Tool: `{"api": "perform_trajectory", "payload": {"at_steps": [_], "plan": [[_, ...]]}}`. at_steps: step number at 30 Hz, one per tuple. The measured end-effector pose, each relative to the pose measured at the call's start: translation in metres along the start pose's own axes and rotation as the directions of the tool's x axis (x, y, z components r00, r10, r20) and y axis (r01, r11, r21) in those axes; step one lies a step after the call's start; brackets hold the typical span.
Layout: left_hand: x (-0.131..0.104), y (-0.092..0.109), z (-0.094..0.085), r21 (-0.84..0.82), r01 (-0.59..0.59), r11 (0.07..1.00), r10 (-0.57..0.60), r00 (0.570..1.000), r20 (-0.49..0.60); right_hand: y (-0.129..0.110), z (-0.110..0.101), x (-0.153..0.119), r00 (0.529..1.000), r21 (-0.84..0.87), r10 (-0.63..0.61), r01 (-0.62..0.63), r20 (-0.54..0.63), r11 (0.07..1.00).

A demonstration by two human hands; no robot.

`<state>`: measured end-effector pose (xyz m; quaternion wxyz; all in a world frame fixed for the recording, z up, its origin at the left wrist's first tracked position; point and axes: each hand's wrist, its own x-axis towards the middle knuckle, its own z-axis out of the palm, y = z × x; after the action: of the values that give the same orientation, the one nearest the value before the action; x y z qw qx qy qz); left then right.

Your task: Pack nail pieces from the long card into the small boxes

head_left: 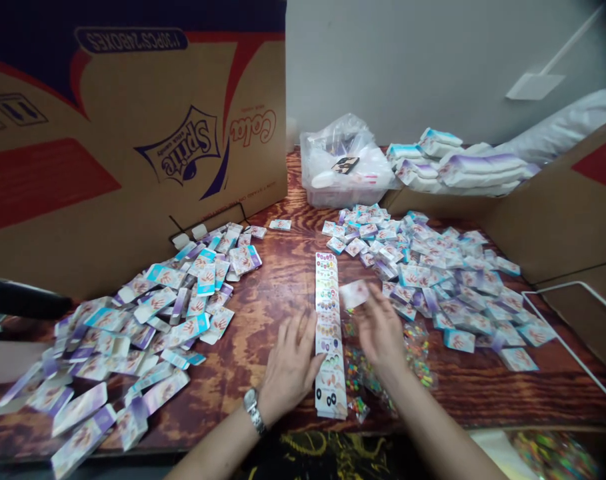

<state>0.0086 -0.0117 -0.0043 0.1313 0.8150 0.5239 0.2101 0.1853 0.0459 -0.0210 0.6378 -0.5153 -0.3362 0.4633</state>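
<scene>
Small box (354, 293): noted one, pinched in right hand (380, 330) over clear bags of multicoloured pieces (423, 373), and left hand (290, 360) open against one stack of printed strips (331, 387); found plastic wrapping (340, 137) in one tub (343, 197); counted two heaps of similar boxes (460, 340).

A long, narrow stack of printed paper strips (327, 370) lies flat on the table (263, 280), its length running straight away from the near edge. The strips are white with rows of small coloured pictures, black shapes nearest that edge; their near ends are slightly staggered. The left hand (291, 353) rests against the left long side. A small white box (353, 293) with a reddish print, slightly blurred, sits in the right hand's (381, 327) fingertips, just beside the stack's right side.
</scene>
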Motion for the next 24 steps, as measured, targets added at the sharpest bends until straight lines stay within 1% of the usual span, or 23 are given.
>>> {"api": "perform_trajectory", "payload": {"at_steps": [1,2,3,4,5,6,7,8,9,10,11,12,14,17,19,20,22,23,24], "plan": [[-0.002,0.0,0.004,-0.003,-0.028,1.0,0.028,0.999,0.025,0.002,-0.008,0.011,0.997,0.034,0.0,0.003,-0.076,0.999],[-0.005,-0.001,0.009,-0.005,-0.057,0.998,0.057,0.997,0.057,0.004,-0.014,0.02,0.995,0.019,0.022,-0.02,-0.1,1.0],[-0.009,-0.001,0.015,-0.006,-0.086,0.996,0.086,0.992,0.096,0.007,-0.019,0.026,0.996,-0.054,0.031,-0.036,-0.078,0.998],[-0.012,-0.001,0.022,0.0,-0.114,0.993,0.113,0.985,0.133,0.01,-0.021,0.031,0.999,-0.174,0.024,-0.02,0.021,0.984],[-0.015,-0.001,0.028,0.01,-0.137,0.99,0.134,0.977,0.164,0.013,-0.022,0.035,0.985,-0.322,0.009,0.047,0.171,0.946],[-0.018,-0.001,0.034,0.023,-0.154,0.988,0.147,0.972,0.184,0.016,-0.022,0.038,0.937,-0.459,-0.004,0.175,0.349,0.871],[-0.021,-0.001,0.038,0.037,-0.164,0.986,0.154,0.968,0.196,0.018,-0.02,0.041,0.853,-0.551,0.0,0.338,0.523,0.763],[-0.023,-0.001,0.042,0.049,-0.168,0.985,0.155,0.967,0.203,0.021,-0.018,0.044,0.753,-0.59,0.021,0.498,0.658,0.636],[-0.024,-0.002,0.045,0.057,-0.167,0.984,0.152,0.967,0.206,0.023,-0.016,0.047,0.664,-0.592,0.054,0.624,0.746,0.511],[-0.025,-0.002,0.047,0.064,-0.163,0.985,0.147,0.967,0.208,0.025,-0.015,0.051,0.601,-0.58,0.088,0.709,0.794,0.401],[-0.027,-0.003,0.049,0.067,-0.161,0.985,0.144,0.967,0.209,0.027,-0.013,0.053,0.562,-0.566,0.114,0.761,0.819,0.316],[-0.028,-0.004,0.05,0.066,-0.161,0.985,0.144,0.967,0.208,0.029,-0.013,0.055,0.537,-0.552,0.132,0.794,0.833,0.254],[-0.029,-0.005,0.052,0.062,-0.158,0.985,0.143,0.97,0.198,0.034,-0.013,0.056,0.514,-0.529,0.124,0.827,0.849,0.19],[-0.03,-0.005,0.052,0.034,-0.152,0.988,0.143,0.973,0.18,0.034,-0.013,0.047,0.523,-0.526,0.071,0.832,0.85,0.174],[-0.026,-0.005,0.047,-0.013,-0.116,0.993,0.117,0.983,0.14,0.025,-0.012,0.038,0.539,-0.538,0.05,0.821,0.841,0.193],[-0.023,-0.006,0.043,-0.044,-0.082,0.996,0.086,0.991,0.103,0.017,-0.011,0.033,0.54,-0.535,0.044,0.816,0.841,0.22],[-0.014,-0.01,0.032,-0.112,0.007,0.994,-0.007,1.0,0.005,-0.005,-0.005,0.025,0.511,-0.497,0.049,0.804,0.858,0.327],[-0.009,-0.013,0.026,-0.149,0.039,0.988,-0.046,0.998,-0.047,-0.018,-0.002,0.022,0.475,-0.458,0.065,0.789,0.878,0.409],[-0.004,-0.016,0.021,-0.186,0.058,0.981,-0.073,0.995,-0.075,-0.031,0.001,0.019,0.434,-0.423,0.1,0.757,0.895,0.497]]}}
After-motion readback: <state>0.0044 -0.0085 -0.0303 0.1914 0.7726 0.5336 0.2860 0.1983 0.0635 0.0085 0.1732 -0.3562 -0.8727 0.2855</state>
